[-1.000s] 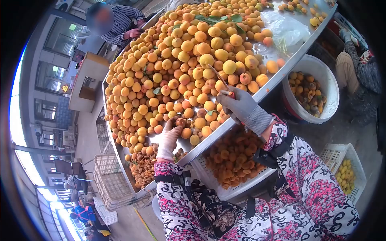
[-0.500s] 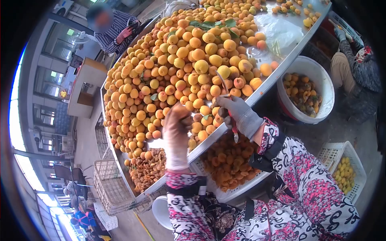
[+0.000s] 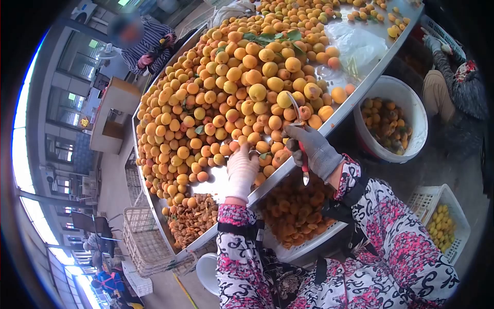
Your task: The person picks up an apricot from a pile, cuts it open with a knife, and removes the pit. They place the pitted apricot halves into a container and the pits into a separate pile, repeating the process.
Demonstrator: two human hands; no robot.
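My left hand [image 3: 242, 171], in a pale glove, reaches into the near edge of a large pile of apricots [image 3: 226, 85]. Its fingers stretch onto the fruit; whether they grip one is partly hidden. In a grey glove, my right hand [image 3: 314, 149] is closed around a red-handled cutting tool [image 3: 304, 160] just above the table's metal rim [image 3: 272, 186]. A thin curved blade sticks up from this fist, and a short silver tip points down. Brown apricot stones [image 3: 193, 221] lie heaped in the table's near left corner.
Below the rim, a white crate [image 3: 288, 252] holds opened apricots. A white bucket [image 3: 419, 129] with darkened fruit stands at right, near a crouching person [image 3: 460, 87]. A crate of yellow fruit [image 3: 437, 221] sits lower right. Another person [image 3: 146, 44] stands across the table.
My left hand has moved right and forward from above the table's edge onto the apricots. My right hand still holds the tool, almost in the same spot.
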